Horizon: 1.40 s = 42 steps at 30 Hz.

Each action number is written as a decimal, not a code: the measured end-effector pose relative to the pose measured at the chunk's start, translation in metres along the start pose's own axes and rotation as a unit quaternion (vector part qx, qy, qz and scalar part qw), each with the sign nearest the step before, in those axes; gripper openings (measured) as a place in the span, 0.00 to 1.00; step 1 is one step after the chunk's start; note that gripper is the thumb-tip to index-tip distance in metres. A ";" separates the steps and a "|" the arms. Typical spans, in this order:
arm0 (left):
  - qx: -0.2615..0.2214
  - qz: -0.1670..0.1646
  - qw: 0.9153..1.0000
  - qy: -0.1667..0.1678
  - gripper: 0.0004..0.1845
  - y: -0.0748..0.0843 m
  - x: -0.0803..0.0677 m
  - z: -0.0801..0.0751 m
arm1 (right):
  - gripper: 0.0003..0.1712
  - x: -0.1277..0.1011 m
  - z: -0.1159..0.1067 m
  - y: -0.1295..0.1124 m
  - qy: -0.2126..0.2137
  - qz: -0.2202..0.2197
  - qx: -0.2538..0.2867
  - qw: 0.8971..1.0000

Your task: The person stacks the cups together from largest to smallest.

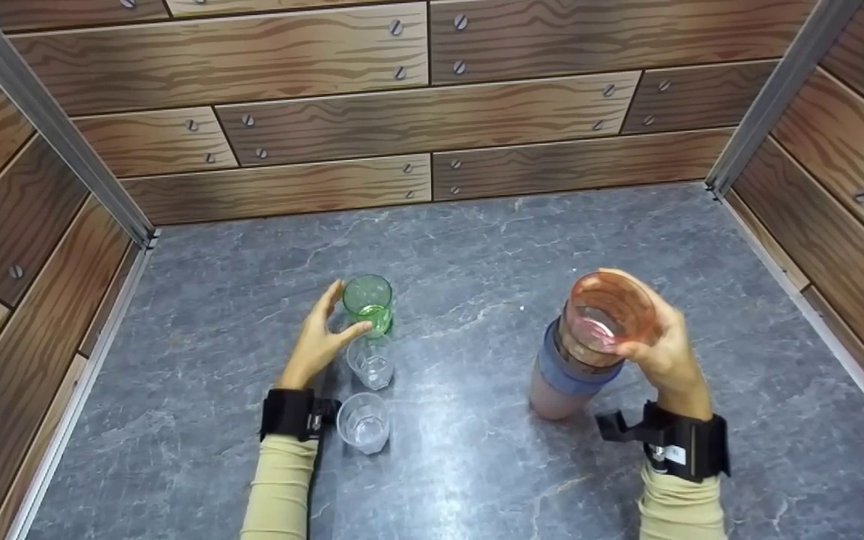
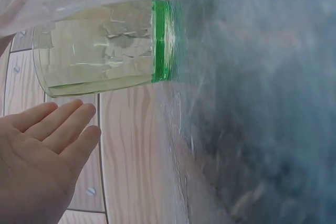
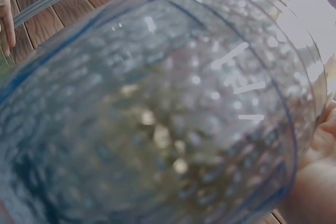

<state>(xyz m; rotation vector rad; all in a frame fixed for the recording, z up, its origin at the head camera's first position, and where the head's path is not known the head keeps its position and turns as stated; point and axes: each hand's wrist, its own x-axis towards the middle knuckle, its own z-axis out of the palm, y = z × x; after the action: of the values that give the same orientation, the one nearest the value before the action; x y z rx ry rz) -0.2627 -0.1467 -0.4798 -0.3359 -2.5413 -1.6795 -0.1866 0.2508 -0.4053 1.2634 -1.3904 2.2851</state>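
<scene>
A stack of cups (image 1: 578, 360) is held on the right side of the table (image 1: 477, 240), tilted toward the far right. An orange cup (image 1: 610, 311) is on top, a blue cup (image 1: 574, 373) is in the middle and a pinkish cup (image 1: 552, 397) is at the bottom, whose base seems to rest on the table. The right hand (image 1: 664, 345) is curled round the rim of the orange cup. In the right wrist view only the bumpy blue wall (image 3: 157, 114) is seen, very close and blurred.

On the left, a green cup (image 1: 368, 304) stands upright. The left hand (image 1: 319, 341) is around its near left side with relaxed, spread fingers; the thumb seems to touch the cup, but nothing is gripped. In the left wrist view the fingers (image 2: 58, 124) are straight and apart from the green cup (image 2: 105, 51). Two clear glasses (image 1: 370, 364) (image 1: 363, 421) stand just near the green cup, one behind the other, close beside the left wrist.

As a judgement, the tilted stack can slip or come apart, because only the top cup is gripped. The clear glasses can also be knocked over by the left wrist or its strap if the arm is drawn back carelessly.
</scene>
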 end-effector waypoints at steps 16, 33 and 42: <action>0.007 -0.017 1.000 -0.006 0.46 -0.025 0.013 0.006 | 0.42 0.000 0.001 0.001 0.003 -0.007 0.001 1.000; 0.009 -0.002 1.000 0.002 0.43 -0.014 0.011 0.009 | 0.42 0.000 0.000 0.001 0.004 -0.006 -0.001 1.000; -0.001 -0.001 1.000 0.004 0.43 -0.025 0.015 0.011 | 0.41 0.001 0.001 0.001 -0.008 -0.010 0.008 1.000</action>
<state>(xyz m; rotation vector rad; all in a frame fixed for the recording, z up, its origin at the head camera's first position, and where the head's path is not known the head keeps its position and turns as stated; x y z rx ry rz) -0.2825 -0.1440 -0.5042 -0.3247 -2.5356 -1.6794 -0.1872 0.2494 -0.4046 1.2962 -1.3606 2.2825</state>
